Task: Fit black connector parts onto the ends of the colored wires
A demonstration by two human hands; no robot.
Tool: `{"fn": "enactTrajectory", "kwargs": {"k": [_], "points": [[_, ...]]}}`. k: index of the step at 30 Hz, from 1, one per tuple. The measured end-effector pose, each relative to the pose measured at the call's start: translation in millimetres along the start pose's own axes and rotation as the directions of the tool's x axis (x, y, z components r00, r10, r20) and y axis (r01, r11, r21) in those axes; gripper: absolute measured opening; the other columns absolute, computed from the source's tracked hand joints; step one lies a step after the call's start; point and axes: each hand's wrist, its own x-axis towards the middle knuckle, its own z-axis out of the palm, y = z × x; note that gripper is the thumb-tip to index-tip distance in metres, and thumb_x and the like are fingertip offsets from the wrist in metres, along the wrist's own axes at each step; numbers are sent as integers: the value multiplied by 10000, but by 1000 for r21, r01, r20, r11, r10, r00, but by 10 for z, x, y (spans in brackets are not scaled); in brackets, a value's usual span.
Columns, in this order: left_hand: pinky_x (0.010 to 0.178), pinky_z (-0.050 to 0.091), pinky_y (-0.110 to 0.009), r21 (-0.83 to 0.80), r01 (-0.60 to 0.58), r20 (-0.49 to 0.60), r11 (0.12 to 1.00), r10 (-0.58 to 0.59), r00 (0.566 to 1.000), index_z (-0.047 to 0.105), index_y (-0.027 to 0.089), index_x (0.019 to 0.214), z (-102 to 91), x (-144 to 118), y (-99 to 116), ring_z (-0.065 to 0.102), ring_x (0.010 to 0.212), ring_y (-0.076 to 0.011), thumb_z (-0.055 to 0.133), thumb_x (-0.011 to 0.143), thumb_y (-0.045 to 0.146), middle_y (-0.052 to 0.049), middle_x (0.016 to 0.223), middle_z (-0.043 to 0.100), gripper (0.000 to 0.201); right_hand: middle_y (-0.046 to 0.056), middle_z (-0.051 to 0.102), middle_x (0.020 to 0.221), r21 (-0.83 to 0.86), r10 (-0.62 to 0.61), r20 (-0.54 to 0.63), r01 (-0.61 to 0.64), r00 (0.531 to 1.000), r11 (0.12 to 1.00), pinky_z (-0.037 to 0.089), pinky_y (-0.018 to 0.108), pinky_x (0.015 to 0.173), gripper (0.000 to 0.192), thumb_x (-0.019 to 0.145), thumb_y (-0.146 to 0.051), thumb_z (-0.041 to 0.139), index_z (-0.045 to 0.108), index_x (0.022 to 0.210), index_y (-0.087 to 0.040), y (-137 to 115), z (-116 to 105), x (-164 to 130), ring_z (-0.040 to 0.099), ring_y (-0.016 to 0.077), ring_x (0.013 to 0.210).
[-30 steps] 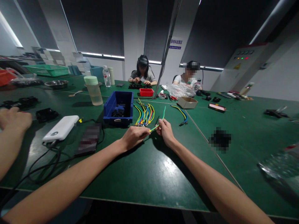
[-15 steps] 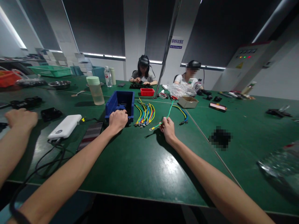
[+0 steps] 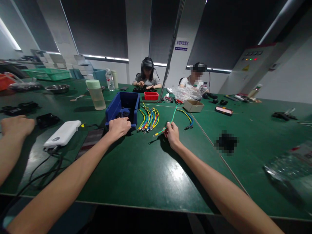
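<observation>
Bench (image 3: 136,178): right hand (image 3: 172,135) is gripping green wire (image 3: 161,131), preferably steadily; left hand (image 3: 118,127) is resting at bin (image 3: 128,99), fingers' state indeterminable.

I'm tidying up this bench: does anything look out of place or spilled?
Mainly the crumpled clear plastic bag, loosely heaped beyond the small open brown cardboard box: it looks untidy, perhaps leftover packaging. No spill is visible.

Dim overall. Thin white strips of light (image 3: 117,59) show below dark grey roller blinds (image 3: 95,29). Hard glare on glossy green tabletop (image 3: 136,182), front centre. Right hand (image 3: 172,134) and its slim green wire with yellow-sleeved metal ring end (image 3: 160,132) throw dark shadows. Wide-angle stretch at edges; clear plastic bottle (image 3: 290,164) far right looks smeared. Pixel blocks hide a black object (image 3: 227,143) right of centre.
</observation>
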Motion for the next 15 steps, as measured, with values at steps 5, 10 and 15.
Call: {"fn": "enactTrajectory", "kwargs": {"k": [5,10,15], "points": [[714,447,-361,-10,2,-39,1000,-2,999,660,218,1047,-31,-44,41,638,917,-296,306,841,297,-105,1030,685,417,-65,512,506,-23,-4,0,4,1000,1000,315,197,339,300,836,-504,458,419,740,-222,-3,6,6,421,82,350],[718,443,-366,1,27,-36,1000,-27,999,650,216,1053,-36,-34,55,639,903,-295,290,854,313,-112,1007,690,422,-60,520,520,-56,-12,0,12,1000,998,317,201,342,299,839,-513,447,426,761,-225,18,9,13,425,87,354],[705,441,-365,27,8,-24,1000,-8,1000,676,218,987,-37,-27,58,649,865,-304,274,863,349,-116,948,703,441,-54,534,532,-75,-21,11,21,1000,997,318,204,341,299,846,-513,436,421,757,-227,29,7,19,431,91,357]]}}
